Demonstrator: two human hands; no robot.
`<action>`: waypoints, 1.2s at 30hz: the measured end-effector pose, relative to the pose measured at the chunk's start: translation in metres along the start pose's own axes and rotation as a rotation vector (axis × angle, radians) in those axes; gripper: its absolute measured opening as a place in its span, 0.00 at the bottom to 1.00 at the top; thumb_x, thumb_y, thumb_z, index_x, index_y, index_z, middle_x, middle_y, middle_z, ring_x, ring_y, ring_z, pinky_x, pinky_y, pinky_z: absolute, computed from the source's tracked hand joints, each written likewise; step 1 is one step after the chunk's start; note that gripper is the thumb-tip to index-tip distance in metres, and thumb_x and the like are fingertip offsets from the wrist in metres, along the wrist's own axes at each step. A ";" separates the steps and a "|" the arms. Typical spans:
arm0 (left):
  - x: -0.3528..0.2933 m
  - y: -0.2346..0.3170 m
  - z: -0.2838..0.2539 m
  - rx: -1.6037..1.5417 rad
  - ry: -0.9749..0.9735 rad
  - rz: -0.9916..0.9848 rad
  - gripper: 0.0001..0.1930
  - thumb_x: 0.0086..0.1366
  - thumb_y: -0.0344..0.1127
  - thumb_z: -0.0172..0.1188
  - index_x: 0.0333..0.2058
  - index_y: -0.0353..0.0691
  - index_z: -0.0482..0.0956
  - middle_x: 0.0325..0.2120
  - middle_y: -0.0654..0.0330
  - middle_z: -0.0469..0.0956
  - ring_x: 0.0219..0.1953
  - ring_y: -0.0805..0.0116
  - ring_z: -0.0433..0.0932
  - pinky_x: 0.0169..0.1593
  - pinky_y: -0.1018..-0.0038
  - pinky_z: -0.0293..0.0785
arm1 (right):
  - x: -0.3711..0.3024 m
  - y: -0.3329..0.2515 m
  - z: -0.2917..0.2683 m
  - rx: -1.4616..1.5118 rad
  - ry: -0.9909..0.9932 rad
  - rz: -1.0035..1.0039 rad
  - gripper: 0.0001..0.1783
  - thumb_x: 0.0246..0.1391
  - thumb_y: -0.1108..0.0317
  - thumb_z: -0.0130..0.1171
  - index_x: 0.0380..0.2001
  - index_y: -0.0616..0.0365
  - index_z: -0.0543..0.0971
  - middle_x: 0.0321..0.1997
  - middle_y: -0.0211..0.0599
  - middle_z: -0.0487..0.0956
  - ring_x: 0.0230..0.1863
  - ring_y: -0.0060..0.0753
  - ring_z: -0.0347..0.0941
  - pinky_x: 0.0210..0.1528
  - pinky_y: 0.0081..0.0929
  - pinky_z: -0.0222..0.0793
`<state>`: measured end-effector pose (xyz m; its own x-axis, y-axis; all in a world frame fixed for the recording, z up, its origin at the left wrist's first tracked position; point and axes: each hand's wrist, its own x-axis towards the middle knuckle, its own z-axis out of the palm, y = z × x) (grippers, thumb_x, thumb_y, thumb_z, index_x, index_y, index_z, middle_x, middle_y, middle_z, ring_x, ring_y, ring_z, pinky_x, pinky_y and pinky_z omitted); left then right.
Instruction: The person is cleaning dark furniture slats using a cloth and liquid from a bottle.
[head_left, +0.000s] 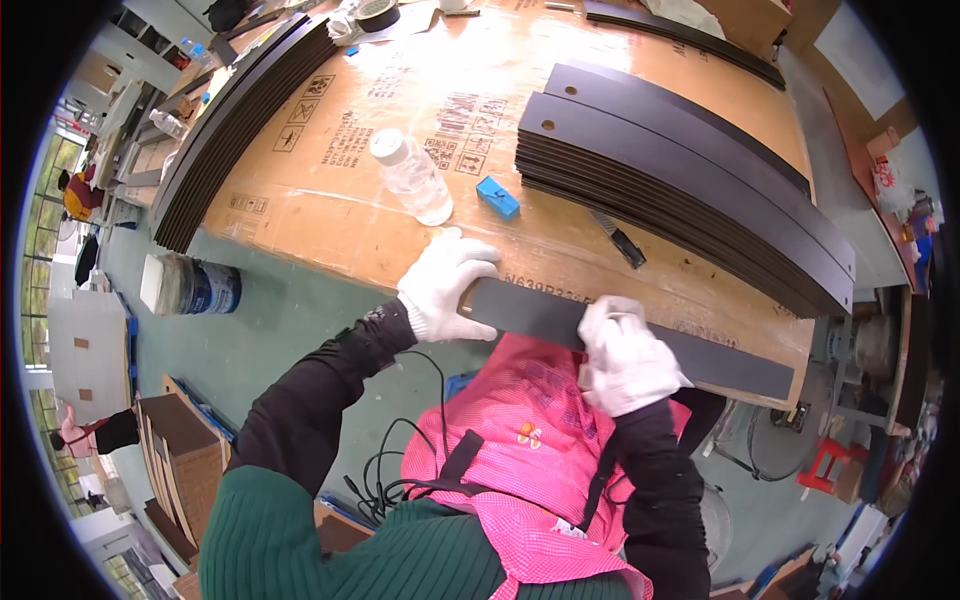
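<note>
A long dark grey strip (pixel 545 312) lies along the near edge of the cardboard-covered table (pixel 300 215). My left hand (pixel 447 287), in a white glove, grips its left end, with the thumb on the near side and the fingers on the far side. Bunched up on top of the strip, right of its middle, is my right hand (pixel 625 355), also in a white glove. Something white may be in its fingers, but glove and contents blend together. Beyond my left hand stands a clear bottle with a white cap (pixel 412 178). A small blue block (pixel 498 198) sits beside it.
Stacked dark strips (pixel 660 190) fill the table's right side, a black-handled cutter (pixel 622 240) near them. Another stack (pixel 250 120) lines the left edge. Tape (pixel 378 14) lies at the back. A bucket (pixel 190 284) stands left of the table; black cables (pixel 385 460) hang near me.
</note>
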<state>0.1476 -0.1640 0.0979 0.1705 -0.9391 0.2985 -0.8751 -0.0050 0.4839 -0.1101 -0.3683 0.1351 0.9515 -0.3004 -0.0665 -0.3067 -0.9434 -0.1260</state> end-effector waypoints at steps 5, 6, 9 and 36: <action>0.002 0.001 -0.002 -0.013 0.004 -0.024 0.39 0.39 0.52 0.83 0.48 0.41 0.77 0.54 0.55 0.77 0.60 0.51 0.74 0.70 0.49 0.62 | 0.081 -0.082 0.007 0.146 -0.060 -0.021 0.23 0.49 0.64 0.66 0.50 0.58 0.78 0.40 0.48 0.83 0.41 0.52 0.83 0.36 0.48 0.80; 0.001 -0.002 -0.004 -0.008 -0.012 -0.049 0.39 0.40 0.51 0.83 0.49 0.42 0.77 0.55 0.55 0.77 0.60 0.50 0.74 0.71 0.49 0.61 | 0.097 -0.100 0.007 0.165 -0.092 -0.054 0.22 0.51 0.65 0.65 0.49 0.59 0.78 0.39 0.49 0.83 0.42 0.52 0.84 0.37 0.48 0.80; 0.001 -0.009 0.000 -0.015 -0.051 -0.109 0.38 0.42 0.49 0.82 0.52 0.43 0.77 0.56 0.55 0.77 0.62 0.50 0.73 0.74 0.47 0.59 | 0.112 -0.116 0.025 0.268 -0.027 -0.176 0.19 0.49 0.65 0.65 0.44 0.61 0.80 0.43 0.52 0.84 0.46 0.52 0.84 0.42 0.45 0.83; 0.004 -0.018 0.007 -0.040 0.010 0.006 0.38 0.37 0.45 0.84 0.48 0.42 0.77 0.56 0.54 0.78 0.62 0.49 0.75 0.73 0.47 0.61 | 0.112 -0.117 0.025 0.241 0.053 -0.073 0.22 0.45 0.66 0.69 0.45 0.62 0.81 0.40 0.51 0.85 0.39 0.54 0.87 0.41 0.47 0.84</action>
<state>0.1609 -0.1702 0.0844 0.1694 -0.9357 0.3096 -0.8573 0.0150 0.5146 0.0319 -0.2877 0.1182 0.9693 -0.2457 0.0025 -0.2282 -0.9040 -0.3614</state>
